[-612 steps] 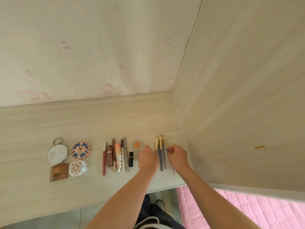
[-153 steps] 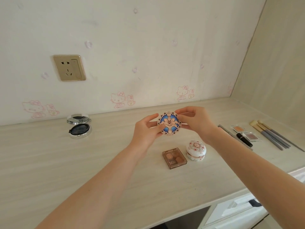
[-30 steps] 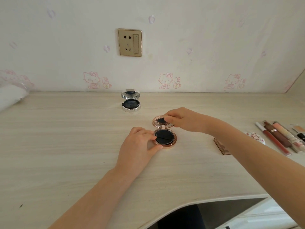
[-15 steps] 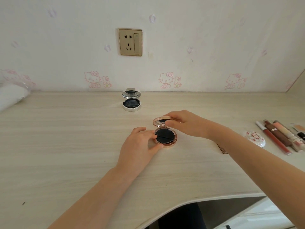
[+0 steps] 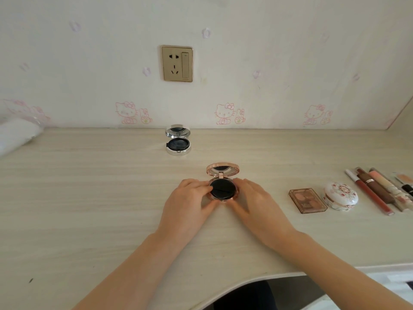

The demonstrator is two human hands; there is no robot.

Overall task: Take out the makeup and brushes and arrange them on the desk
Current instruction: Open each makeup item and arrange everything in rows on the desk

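The left hand [image 5: 190,203] is gripping a round rose-gold compact [image 5: 223,191], lid upright, on the woodgrain desk [image 5: 89,198]; the right hand [image 5: 253,203], fingers straight, is touching its rim.

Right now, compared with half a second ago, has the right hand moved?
Yes. The right hand has left the compact's raised lid and come nearer the person, to the right side of its base.

Lettering on the brown palette [image 5: 308,200] is too blurred to read.

Rose-gold compact [image 5: 222,170] lies open, lid seemingly upright.
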